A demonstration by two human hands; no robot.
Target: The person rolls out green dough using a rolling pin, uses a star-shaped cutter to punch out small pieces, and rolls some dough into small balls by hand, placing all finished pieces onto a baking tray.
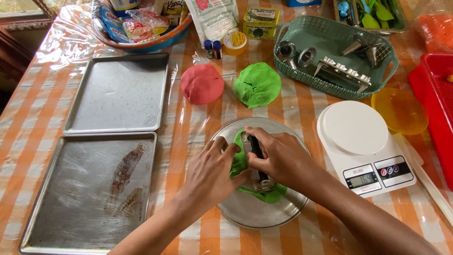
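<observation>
Green dough [264, 192] on round metal plate [245, 215], right hand [278, 156] fingers gripping metal cutter [257, 163], left hand [212, 172] fingers pressing dough

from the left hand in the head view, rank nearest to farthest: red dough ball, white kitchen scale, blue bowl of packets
1. Red dough ball, just beyond the left hand.
2. White kitchen scale, off to the right.
3. Blue bowl of packets, at the table's far edge.

White pouch [213, 18], yellow-green box [260, 21] far edge; scale screen [362, 179] right.

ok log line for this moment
left hand: on green dough | right hand: pressing metal tool | round metal plate
</observation>
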